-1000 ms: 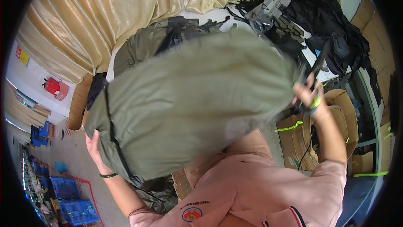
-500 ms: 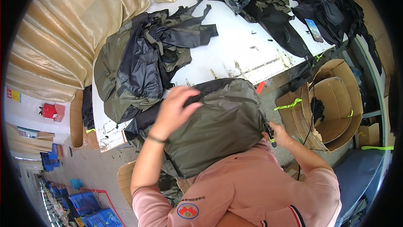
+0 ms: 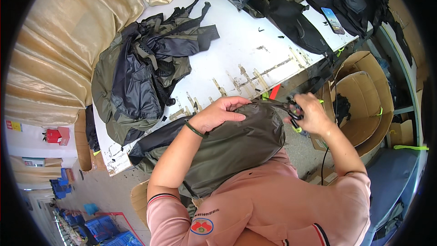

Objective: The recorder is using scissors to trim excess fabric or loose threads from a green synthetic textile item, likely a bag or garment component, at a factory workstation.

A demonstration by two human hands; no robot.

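Observation:
An olive bag [image 3: 227, 155] of thin, shiny fabric with a black part lies across my lap, against the table's front edge. My left hand [image 3: 221, 115] is at the bag's upper edge, its thumb and fingers closed on the fabric. My right hand [image 3: 313, 115] grips dark-handled scissors [image 3: 295, 109] at the bag's upper right corner. Their blades point left toward the edge near my left fingers. Whether the blades touch the fabric I cannot tell.
Another olive and black bag [image 3: 136, 82] with straps lies on the white table [image 3: 227, 45]. Black straps and fabric pieces [image 3: 296, 27] and a phone [image 3: 332, 20] are at the far right. Cardboard boxes [image 3: 364, 91] stand right of me; a cord hangs there.
My left hand has come down onto the bag's upper edge and closed on it. My right hand has risen with the scissors from the bag's right side to its upper corner.

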